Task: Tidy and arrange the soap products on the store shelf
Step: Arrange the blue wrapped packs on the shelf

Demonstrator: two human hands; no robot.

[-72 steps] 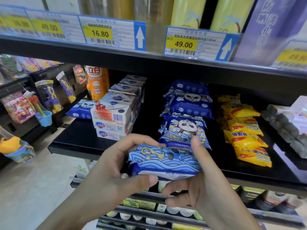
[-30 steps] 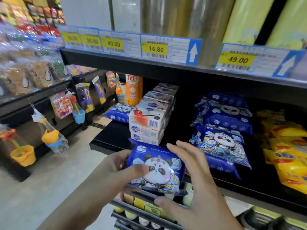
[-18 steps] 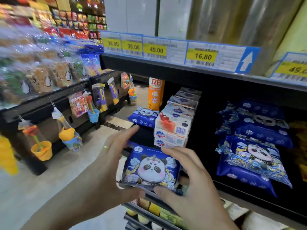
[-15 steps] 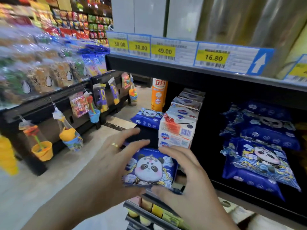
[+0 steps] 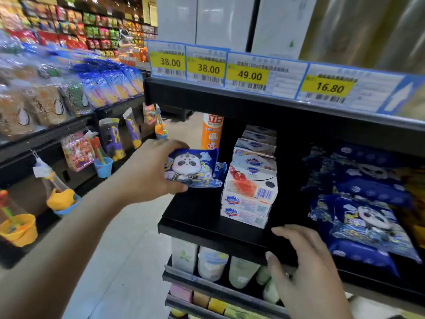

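Panda pack (image 5: 192,168) now carried left of the boxed soap (image 5: 249,180), over a second pack (image 5: 220,168) at the shelf's (image 5: 207,229) far left. Left hand (image 5: 147,173) alone grips it; right hand (image 5: 308,268) (released, fingers relaxed) rests on the shelf edge. Placement imminent.

Shop aisle, black shelf (image 5: 207,229), yellow price tags (image 5: 249,74), hanging toys (image 5: 78,153)

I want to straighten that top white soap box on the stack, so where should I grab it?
Take the top white soap box across its two long sides, coming from the front and above. It lies flat with its barcode end facing out, the shelf in front is bare, and the right hand is nearest.
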